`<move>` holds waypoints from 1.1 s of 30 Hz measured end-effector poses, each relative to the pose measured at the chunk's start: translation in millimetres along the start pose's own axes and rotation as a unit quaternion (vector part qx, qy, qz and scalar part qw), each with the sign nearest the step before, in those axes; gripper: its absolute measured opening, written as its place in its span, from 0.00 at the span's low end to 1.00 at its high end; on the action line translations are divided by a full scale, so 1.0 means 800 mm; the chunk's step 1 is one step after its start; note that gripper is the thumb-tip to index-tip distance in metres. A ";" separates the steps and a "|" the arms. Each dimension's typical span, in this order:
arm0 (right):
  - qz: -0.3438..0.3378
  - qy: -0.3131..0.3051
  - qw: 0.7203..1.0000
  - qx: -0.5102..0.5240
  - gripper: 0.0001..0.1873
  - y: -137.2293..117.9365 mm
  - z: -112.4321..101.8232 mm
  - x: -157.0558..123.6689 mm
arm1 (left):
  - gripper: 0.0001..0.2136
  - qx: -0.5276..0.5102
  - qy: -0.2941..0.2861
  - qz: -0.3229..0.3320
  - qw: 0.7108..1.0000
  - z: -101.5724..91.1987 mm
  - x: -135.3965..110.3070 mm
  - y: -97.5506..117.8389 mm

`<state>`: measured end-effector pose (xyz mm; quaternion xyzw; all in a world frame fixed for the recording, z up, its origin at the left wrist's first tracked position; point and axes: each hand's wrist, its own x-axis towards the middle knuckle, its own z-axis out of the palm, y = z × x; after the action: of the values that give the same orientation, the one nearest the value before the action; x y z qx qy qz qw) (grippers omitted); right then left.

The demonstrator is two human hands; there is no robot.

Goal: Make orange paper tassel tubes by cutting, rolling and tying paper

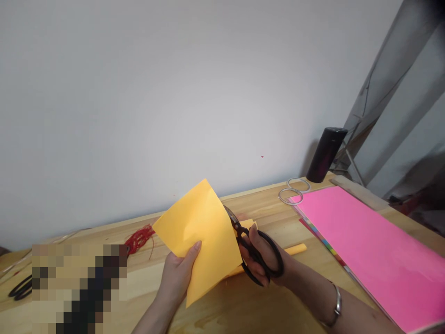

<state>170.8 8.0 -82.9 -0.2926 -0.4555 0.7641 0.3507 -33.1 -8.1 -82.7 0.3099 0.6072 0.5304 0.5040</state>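
A sheet of yellow-orange paper (208,227) is held up above the table, tilted. My left hand (179,273) grips its lower left part, thumb on the near face and the other fingers hidden behind it. My right hand (259,255) holds black-handled scissors (273,253) at the paper's right edge. Part of the metal blades shows just past that edge; the tips are hidden behind the sheet, so I cannot tell whether they touch it. More yellow paper (250,225) lies on the table behind my right hand, with a rolled yellow piece (296,249) beside my wrist.
Pink paper sheets (368,246) lie stacked at the right, with two silver rings (291,196) near their far corner. A black cylindrical bottle (327,155) stands at the back right. Red strings (139,239) and another black-handled tool (21,286) lie left, beside a pixelated area. A wall rises behind.
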 end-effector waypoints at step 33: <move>-0.013 -0.020 1.000 0.002 0.35 -0.002 -0.002 0.002 | 0.15 -0.006 -0.006 -0.018 1.000 0.002 -0.002 0.002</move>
<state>171.2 10.6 -82.3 -0.2707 -0.4650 0.7657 0.3524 -31.4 -9.1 -80.9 0.2990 0.6067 0.5228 0.5189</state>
